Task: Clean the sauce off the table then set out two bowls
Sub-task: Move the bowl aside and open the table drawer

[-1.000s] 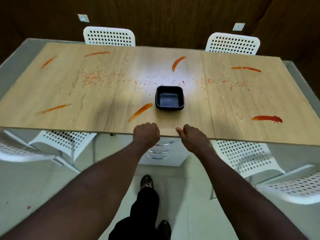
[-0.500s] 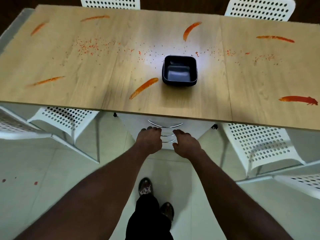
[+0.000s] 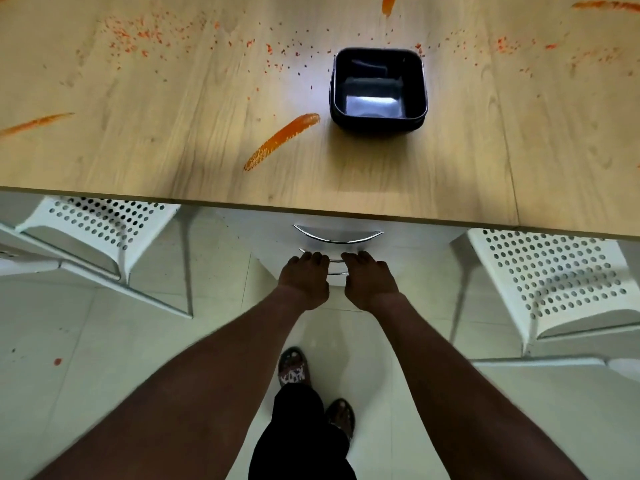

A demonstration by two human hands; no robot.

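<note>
- The wooden table (image 3: 381, 174) fills the top of the head view, and it is dirty with orange sauce.
- A long sauce streak (image 3: 282, 142) lies just beside the black bowl (image 3: 375, 102), to its left and a bit nearer the person.
- More streaks show at the left edge (image 3: 34, 123) and at the top (image 3: 389, 3), and small red specks (image 3: 138, 32) are dotted across the far part of the table.
- The black bowl is square, stands upright on the table and has nothing in it.
- A white drawer unit (image 3: 415, 251) sits under the table edge, with curved shiny handles one below the other.
- The left hand (image 3: 304, 278) and the right hand (image 3: 370, 282) are side by side on the middle handle (image 3: 335, 260), fingers bent over it, palms down.
- The top handle (image 3: 337, 237) is free, above both hands.
- A white chair with holes stands on the left (image 3: 104, 223) and one on the right (image 3: 554, 282).
- A red spot (image 3: 57, 362) is on the floor.
</note>
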